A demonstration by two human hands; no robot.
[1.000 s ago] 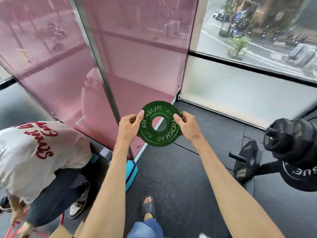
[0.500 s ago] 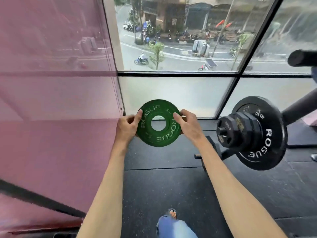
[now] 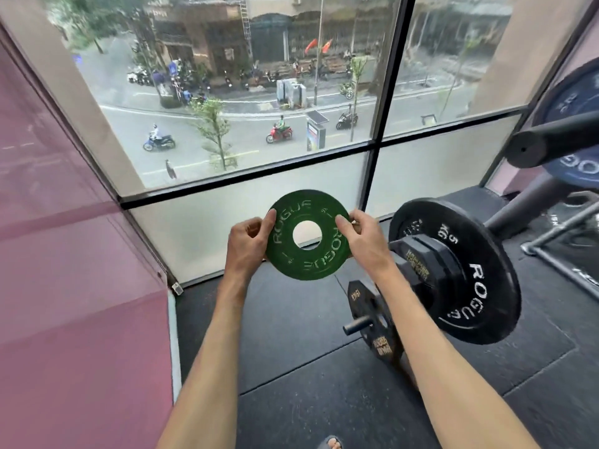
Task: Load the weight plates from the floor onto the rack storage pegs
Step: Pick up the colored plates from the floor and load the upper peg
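The window fills the far wall above the black rubber floor. At right, a black 5 KG plate hangs on the rack, with smaller black plates stacked in front of it. The green plate is upright in the air, just left of them and clear of the floor. The left grip pinches its left rim and the right grip its right rim, thumbs on the face.

Black rubber floor, pink wall panel on the left, black-framed window ahead with frosted lower panes, daylit street outside.
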